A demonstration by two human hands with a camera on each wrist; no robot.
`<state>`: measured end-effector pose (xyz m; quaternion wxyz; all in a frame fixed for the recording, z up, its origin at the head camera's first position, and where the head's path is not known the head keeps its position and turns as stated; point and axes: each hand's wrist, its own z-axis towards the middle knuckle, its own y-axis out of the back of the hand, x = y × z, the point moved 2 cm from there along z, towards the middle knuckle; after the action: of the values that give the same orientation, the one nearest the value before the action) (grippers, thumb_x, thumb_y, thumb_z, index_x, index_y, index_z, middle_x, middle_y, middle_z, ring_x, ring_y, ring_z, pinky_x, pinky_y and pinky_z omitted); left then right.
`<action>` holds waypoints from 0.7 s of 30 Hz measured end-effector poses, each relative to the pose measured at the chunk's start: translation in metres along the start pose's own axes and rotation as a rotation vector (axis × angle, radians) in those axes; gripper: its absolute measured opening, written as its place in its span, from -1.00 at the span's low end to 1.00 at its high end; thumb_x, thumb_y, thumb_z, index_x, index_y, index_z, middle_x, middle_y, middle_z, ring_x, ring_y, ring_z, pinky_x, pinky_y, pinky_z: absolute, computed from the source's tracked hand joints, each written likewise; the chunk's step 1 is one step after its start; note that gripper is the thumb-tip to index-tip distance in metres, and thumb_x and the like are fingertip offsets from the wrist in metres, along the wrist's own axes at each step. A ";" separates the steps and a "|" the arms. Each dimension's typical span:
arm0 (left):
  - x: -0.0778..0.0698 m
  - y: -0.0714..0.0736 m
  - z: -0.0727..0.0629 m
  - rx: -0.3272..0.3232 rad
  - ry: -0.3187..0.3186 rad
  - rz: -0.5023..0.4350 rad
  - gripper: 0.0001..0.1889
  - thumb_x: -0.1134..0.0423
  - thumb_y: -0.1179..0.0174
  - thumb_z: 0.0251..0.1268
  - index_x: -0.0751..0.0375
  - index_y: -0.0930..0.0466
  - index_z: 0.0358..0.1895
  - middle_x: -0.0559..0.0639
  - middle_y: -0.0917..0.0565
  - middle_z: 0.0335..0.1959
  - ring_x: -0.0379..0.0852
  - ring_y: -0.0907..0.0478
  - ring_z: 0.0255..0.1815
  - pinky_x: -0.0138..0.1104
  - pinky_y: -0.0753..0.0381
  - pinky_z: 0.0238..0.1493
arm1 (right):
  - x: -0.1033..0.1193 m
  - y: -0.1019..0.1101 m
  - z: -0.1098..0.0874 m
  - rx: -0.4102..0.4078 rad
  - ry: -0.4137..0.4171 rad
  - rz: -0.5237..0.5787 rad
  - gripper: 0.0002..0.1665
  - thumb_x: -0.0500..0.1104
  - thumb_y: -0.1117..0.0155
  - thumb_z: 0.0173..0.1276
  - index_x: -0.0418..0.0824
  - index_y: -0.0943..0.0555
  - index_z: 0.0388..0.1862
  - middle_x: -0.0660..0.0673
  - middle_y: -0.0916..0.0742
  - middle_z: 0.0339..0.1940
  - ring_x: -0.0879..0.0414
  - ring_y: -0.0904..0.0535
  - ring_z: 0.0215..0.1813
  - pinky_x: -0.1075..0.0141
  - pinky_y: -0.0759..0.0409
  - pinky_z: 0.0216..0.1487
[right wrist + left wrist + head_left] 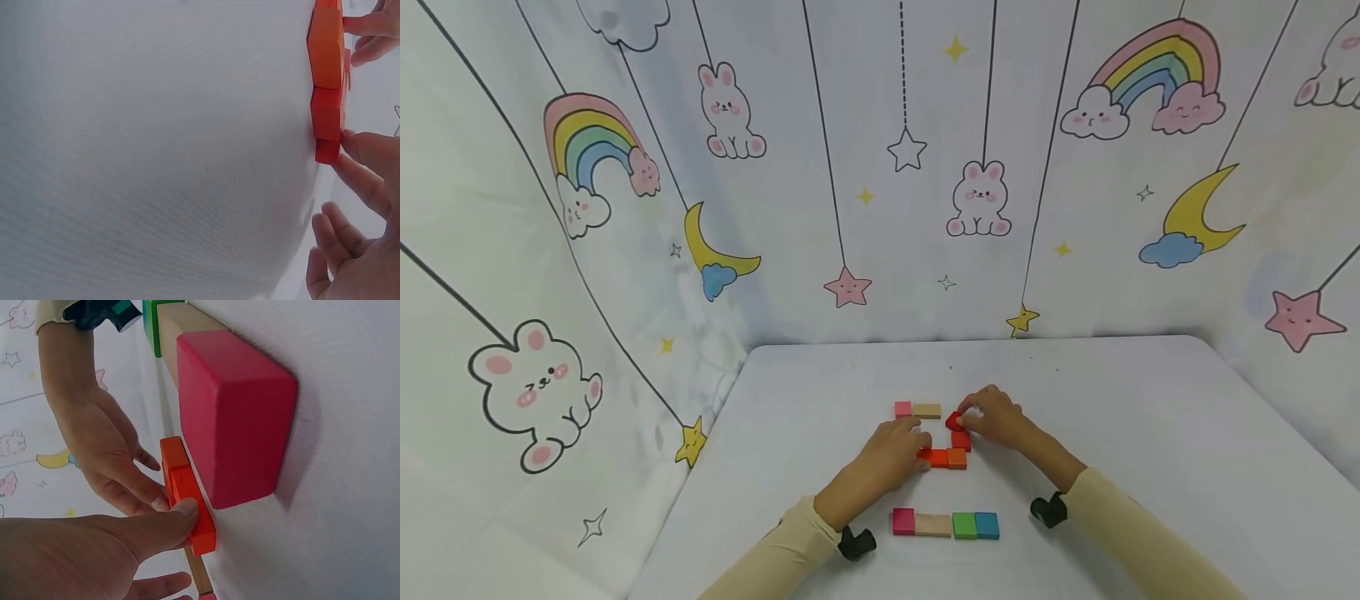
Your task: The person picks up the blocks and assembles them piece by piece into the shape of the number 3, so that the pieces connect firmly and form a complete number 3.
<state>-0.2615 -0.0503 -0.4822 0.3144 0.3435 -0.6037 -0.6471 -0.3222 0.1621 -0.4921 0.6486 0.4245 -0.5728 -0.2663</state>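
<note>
Near the middle of the white table, my left hand (886,455) pinches the left end of a red-orange block (936,458). Its thumb lies on that block in the left wrist view. An orange block (957,459) touches the right end of the red-orange one. Just behind stands a red block (961,442). My right hand (996,418) pinches another red block (953,421), which sits turned at an angle against the red block's far side. Part of this turned block is hidden by the fingers. In the right wrist view, the other right fingers (334,240) are spread loosely.
Behind the hands lie a pink block (902,409) and a plain wooden block (927,411), end to end. Closer to me runs a row: a crimson block (903,522), a wooden block (933,525), a green block (964,525) and a blue block (987,525). A patterned curtain (790,208) hangs behind.
</note>
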 end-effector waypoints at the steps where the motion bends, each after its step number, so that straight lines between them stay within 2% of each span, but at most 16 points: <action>1: 0.000 0.000 0.000 0.002 0.002 -0.003 -0.70 0.01 -0.46 0.35 -0.05 -0.75 0.08 0.04 -0.64 0.37 0.00 -0.45 0.51 -0.01 -0.51 0.46 | 0.000 0.000 0.000 -0.002 0.003 -0.002 -0.82 -0.12 -0.46 0.42 -0.08 -0.80 -0.04 -0.30 -0.65 0.12 -0.15 -0.55 0.18 -0.30 -0.64 0.10; 11: 0.001 -0.001 0.000 -0.001 0.005 -0.001 -0.69 0.00 -0.45 0.35 -0.06 -0.75 0.08 0.03 -0.64 0.37 -0.01 -0.44 0.52 -0.01 -0.50 0.47 | 0.000 0.000 -0.001 0.000 0.007 -0.002 -0.82 -0.12 -0.46 0.41 -0.10 -0.80 -0.05 -0.30 -0.65 0.11 -0.15 -0.55 0.18 -0.26 -0.65 0.07; 17: 0.001 0.000 -0.001 -0.013 -0.003 0.011 -0.70 0.01 -0.44 0.37 -0.04 -0.76 0.09 0.03 -0.66 0.34 -0.01 -0.47 0.49 -0.02 -0.51 0.46 | -0.002 0.001 0.008 0.002 -0.006 -0.002 -0.76 -0.07 -0.41 0.46 -0.11 -0.77 0.02 -0.31 -0.64 0.15 -0.11 -0.54 0.15 -0.15 -0.67 0.03; 21: 0.000 -0.001 -0.001 -0.015 -0.004 0.012 -0.71 0.01 -0.45 0.36 -0.05 -0.76 0.08 0.02 -0.66 0.34 -0.02 -0.46 0.49 -0.03 -0.51 0.46 | 0.002 0.003 0.018 0.003 -0.007 -0.012 -0.73 -0.05 -0.42 0.46 -0.10 -0.77 0.05 -0.32 -0.64 0.16 -0.09 -0.55 0.11 -0.17 -0.69 0.04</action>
<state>-0.2604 -0.0510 -0.4828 0.3193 0.3363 -0.6016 -0.6504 -0.3394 0.1576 -0.4890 0.6446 0.4279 -0.5727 -0.2708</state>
